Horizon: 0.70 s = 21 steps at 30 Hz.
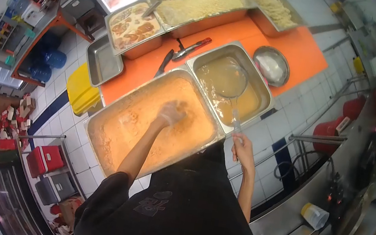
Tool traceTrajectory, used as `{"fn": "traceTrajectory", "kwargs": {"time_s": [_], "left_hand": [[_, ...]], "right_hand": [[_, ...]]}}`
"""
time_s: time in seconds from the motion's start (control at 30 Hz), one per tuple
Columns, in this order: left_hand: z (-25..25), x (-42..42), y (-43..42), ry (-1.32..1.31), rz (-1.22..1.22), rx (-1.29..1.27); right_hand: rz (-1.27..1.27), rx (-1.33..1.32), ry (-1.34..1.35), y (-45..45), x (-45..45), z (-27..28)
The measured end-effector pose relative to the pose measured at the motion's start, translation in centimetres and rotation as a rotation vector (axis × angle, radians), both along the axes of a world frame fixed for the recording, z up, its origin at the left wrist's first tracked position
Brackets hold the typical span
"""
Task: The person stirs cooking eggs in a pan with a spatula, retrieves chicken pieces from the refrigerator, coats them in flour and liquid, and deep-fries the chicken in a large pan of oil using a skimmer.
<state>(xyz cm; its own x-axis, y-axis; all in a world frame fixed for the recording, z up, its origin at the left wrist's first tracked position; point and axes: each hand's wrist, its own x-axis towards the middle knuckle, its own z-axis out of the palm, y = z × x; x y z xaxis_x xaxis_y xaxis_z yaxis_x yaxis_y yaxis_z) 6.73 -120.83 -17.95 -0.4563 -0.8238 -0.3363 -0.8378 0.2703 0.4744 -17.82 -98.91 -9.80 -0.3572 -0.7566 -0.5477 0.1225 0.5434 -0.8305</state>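
Note:
A large metal pan (94, 125) holds an orange powdery mix. My left hand (171, 114), whitened with coating, is down in this mix; its fingertips are partly hidden, so I cannot tell their grip. My right hand (243, 150) is closed round the handle of a round wire strainer (237, 97). The strainer's head rests in the cloudy yellowish liquid of a smaller metal pan (265, 100), which stands against the large pan's right side. Beyond the pans, black tongs with a red part (192, 49) lie on the orange tabletop.
Along the back stand a tray of pieces in pale liquid (135, 28), a deep pan of yellowish crumbs (200, 9) and another filled pan (269, 5). A metal bowl (271, 66) sits at right. An empty tray (104, 61) and yellow container (83, 88) are left.

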Motion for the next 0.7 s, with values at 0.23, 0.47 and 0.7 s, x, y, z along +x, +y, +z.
{"fn": "traceTrajectory", "kwargs": {"time_s": [0.23, 0.47, 0.7], "left_hand": [[-8.4, -6.1, -0.4, -0.021, 0.337, -0.189], [-2.7, -3.0, -1.2, 0.044, -0.069, 0.221], [-3.9, -0.6, 6.5, -0.001, -0.555, -0.304]], "right_hand": [[0.056, 0.082, -0.03, -1.0, -1.1, 0.7], [0.049, 0.07, -0.129, -0.8, -2.8, -0.1], [-0.471, 0.018, 0.001, 4.8, -5.4, -2.7]]}}
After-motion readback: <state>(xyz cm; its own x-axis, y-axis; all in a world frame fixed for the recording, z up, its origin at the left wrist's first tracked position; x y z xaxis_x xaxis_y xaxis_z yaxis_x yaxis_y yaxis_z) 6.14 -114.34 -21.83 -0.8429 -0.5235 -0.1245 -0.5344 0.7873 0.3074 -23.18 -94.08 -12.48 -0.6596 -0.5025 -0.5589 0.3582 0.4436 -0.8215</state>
